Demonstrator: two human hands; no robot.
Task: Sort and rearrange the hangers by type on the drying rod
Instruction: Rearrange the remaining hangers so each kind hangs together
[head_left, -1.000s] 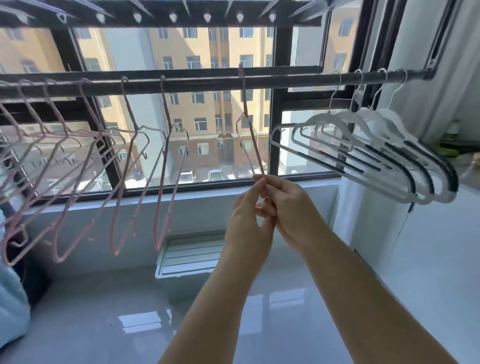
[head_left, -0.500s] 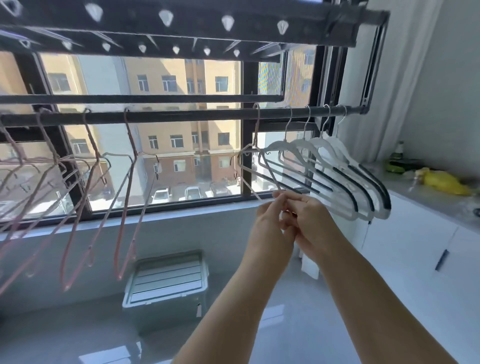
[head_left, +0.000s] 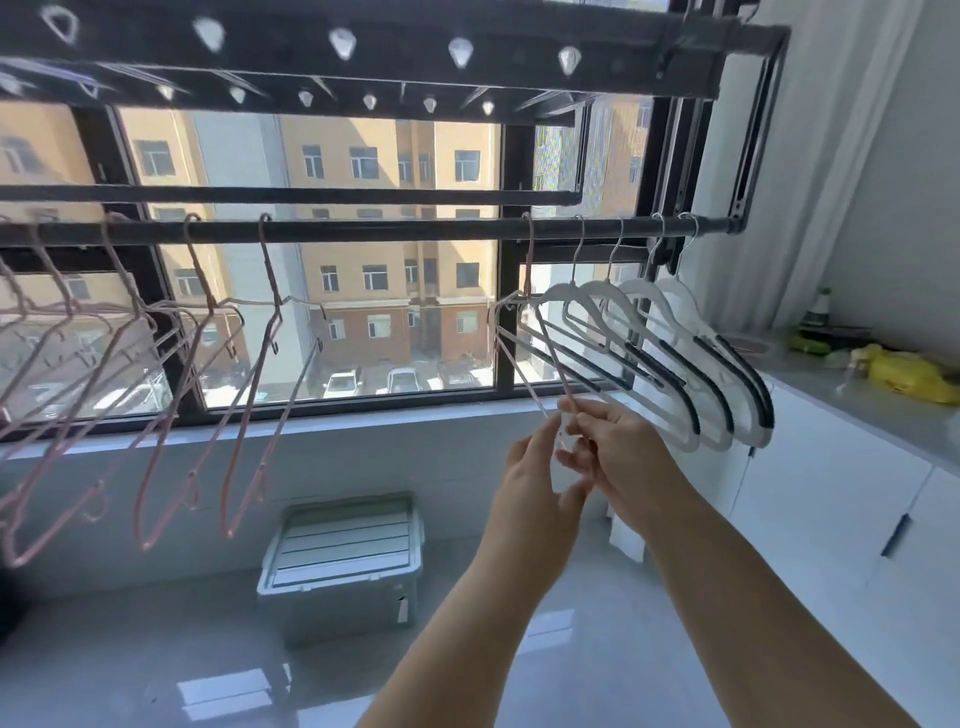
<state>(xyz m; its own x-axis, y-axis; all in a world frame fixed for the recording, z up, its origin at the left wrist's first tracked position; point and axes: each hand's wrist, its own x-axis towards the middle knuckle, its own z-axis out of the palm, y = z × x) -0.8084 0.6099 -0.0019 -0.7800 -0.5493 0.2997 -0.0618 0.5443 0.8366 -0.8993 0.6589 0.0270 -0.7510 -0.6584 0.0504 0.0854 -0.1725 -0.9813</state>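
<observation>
A dark drying rod (head_left: 395, 230) runs across the window. Several thin pink hangers (head_left: 171, 395) hang along its left half. One more pink hanger (head_left: 529, 291) hangs alone further right, right beside several white hangers with black grips (head_left: 670, 353) bunched at the rod's right end. My left hand (head_left: 535, 467) and my right hand (head_left: 618, 457) meet below it, and both pinch the lower end of that lone pink hanger.
A pale green lidded storage box (head_left: 343, 556) sits on the glossy floor under the window. A white cabinet counter (head_left: 852, 410) at the right carries a yellow bag (head_left: 909, 374) and a bottle (head_left: 816, 312). A second rack with clips (head_left: 363, 47) hangs overhead.
The lone pink hanger has slid right along the rod, from the middle to just beside the white hangers, with both hands on it. The view has turned right and up.
</observation>
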